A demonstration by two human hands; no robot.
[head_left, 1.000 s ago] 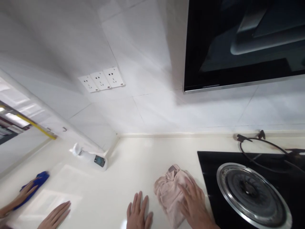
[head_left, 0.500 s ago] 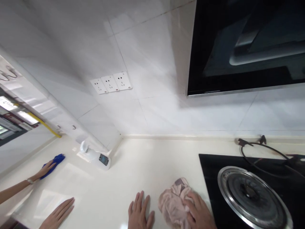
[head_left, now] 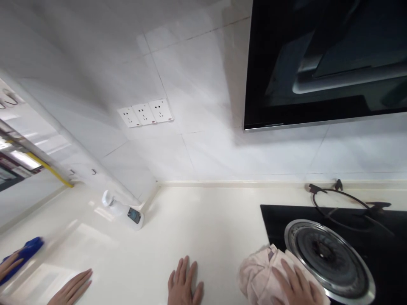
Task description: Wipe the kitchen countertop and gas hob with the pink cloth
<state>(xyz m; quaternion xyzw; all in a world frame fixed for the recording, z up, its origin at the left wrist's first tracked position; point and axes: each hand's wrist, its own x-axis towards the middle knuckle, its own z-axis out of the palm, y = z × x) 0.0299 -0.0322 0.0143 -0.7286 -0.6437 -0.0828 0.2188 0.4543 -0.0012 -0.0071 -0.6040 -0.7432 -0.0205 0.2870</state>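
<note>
My left hand (head_left: 185, 284) lies flat on the cream countertop (head_left: 206, 220), fingers spread, holding nothing. My right hand (head_left: 295, 288) presses down on a bunched pink cloth (head_left: 256, 277), with its fingers curved over the cloth. The cloth sits at the front left corner of the black cooktop (head_left: 276, 216) and touches the steel burner ring (head_left: 327, 254). My right wrist runs out of the bottom edge of the picture.
Another person's hand (head_left: 70, 288) rests flat at the lower left, and their other hand (head_left: 8, 264) holds a blue cloth (head_left: 27, 250). A white spray bottle (head_left: 122, 209) lies in the corner. Wall sockets (head_left: 145, 113), a black range hood (head_left: 324, 63) and a wire pan support (head_left: 346, 201) are behind.
My right hand slid the pink cloth rightward from the counter onto the cooktop's edge. My left hand stayed put. The other person's blue cloth moved back toward the left edge.
</note>
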